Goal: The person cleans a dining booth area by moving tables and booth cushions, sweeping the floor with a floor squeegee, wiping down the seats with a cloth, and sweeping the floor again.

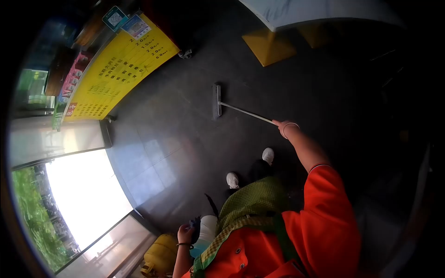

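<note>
My right hand (282,126) is closed round the end of a broom's pale handle, arm stretched forward. The grey broom head (217,101) rests on the dark floor, well ahead of my feet. At my left side, my left hand (185,234) is low, with its fingers closed against something dark and crumpled (195,225) that I cannot make out. Beside that hand is a whitish bucket-like container (207,229), partly hidden by my green checked apron (252,197). A thin dark strip (211,204) sticks up near the container.
A yellow gas cylinder (161,254) stands at lower left, by the bright doorway (85,185). A yellow price board (123,69) fronts a counter at upper left. At the top, a white-topped table (320,14) has yellow legs (269,46). My white shoes (232,180) are on dark floor tiles.
</note>
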Motion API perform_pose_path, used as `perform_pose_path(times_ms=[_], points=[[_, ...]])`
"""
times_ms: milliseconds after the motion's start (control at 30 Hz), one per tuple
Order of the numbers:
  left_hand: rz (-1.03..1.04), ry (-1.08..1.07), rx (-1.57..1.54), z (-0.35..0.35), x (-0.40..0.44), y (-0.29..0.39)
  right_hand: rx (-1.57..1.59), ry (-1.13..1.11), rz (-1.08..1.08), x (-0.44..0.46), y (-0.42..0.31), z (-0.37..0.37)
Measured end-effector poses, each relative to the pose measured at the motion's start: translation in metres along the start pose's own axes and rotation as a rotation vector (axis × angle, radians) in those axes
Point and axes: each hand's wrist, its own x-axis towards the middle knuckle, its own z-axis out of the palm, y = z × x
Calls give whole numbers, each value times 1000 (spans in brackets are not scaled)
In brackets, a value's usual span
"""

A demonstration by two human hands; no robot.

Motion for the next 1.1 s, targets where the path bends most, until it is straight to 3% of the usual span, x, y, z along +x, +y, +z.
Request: perform_pose_path(times_ms=[33, 67, 200, 267, 333, 400, 433, 500, 567, 700, 767, 833, 1000, 1033, 1067, 1100], points=[[-35, -36, -77, 9, -7, 13, 74, 24, 29, 19, 31, 9], [3, -64, 109, 17, -8, 35, 146, 10, 55, 20, 58, 14], [18, -236, 177, 63, 3, 121, 201, 59, 130, 8, 191, 74], [48, -261, 309, 82, 19, 169, 379, 41, 243, -25, 232, 99], [170, -280, 444, 95, 42, 212, 452, -214, 387, -91, 252, 105], [265, -297, 560, 111, 52, 269, 536, -182, 422, -101, 278, 201], [337, -358, 474, 118, 74, 272, 560, -128, 417, -99, 287, 262], [532, -462, 488, 137, 77, 321, 952, -91, 277, -111, 295, 392], [520, -485, 539, 159, 89, 347, 1001, -103, 366, -158, 267, 436], [641, -689, 569, 211, 89, 405, 1022, -143, 611, -265, 192, 422], [668, -690, 757, 238, 65, 439, 1073, -157, 687, -291, 161, 426], [753, -744, 861, 264, 58, 461, 1288, -21, 749, -309, 125, 433], [922, -928, 1047, 326, 64, 497, 1752, 27, 951, -329, -39, 405], [954, -972, 1067, 339, 61, 503, 1905, 83, 983, -327, -76, 397], [980, -1009, 1093, 346, 59, 509, 1914, 279, 1004, -308, -133, 408], [1004, -1027, 1128, 354, 54, 518, 2001, 298, 1071, -299, -176, 399]])
